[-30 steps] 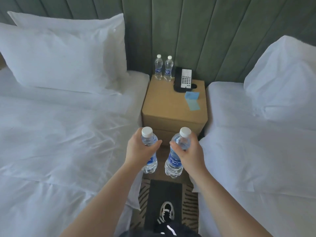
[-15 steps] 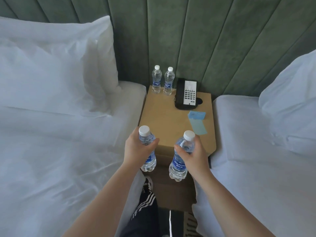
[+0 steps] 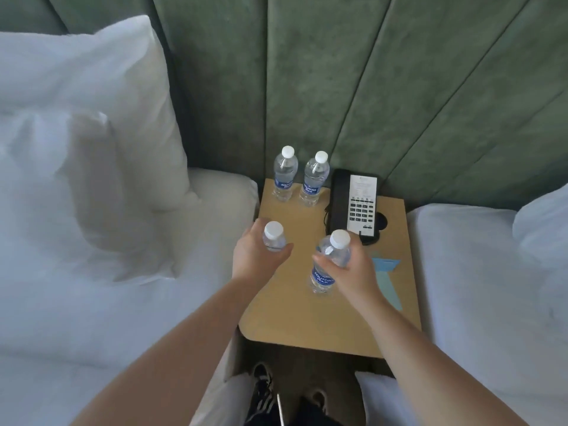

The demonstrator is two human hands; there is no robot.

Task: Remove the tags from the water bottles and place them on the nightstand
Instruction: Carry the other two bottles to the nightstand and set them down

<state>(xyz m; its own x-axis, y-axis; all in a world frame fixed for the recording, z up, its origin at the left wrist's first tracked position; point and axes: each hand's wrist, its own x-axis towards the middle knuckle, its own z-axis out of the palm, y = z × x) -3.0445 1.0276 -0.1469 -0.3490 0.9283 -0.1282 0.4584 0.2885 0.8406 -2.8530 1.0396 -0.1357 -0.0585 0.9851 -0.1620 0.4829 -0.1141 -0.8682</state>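
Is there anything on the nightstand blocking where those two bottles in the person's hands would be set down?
Nothing visible does. The left hand and right hand hold their bottles over bare wood of the nightstand. The two standing bottles and phone are farther back, the blue paper off to the right.

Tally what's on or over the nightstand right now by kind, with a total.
Water bottles: 4 (two standing at the back, one in the left hand, one in the right hand)
Phones: 1
Blue paper cards: 1
Total: 6
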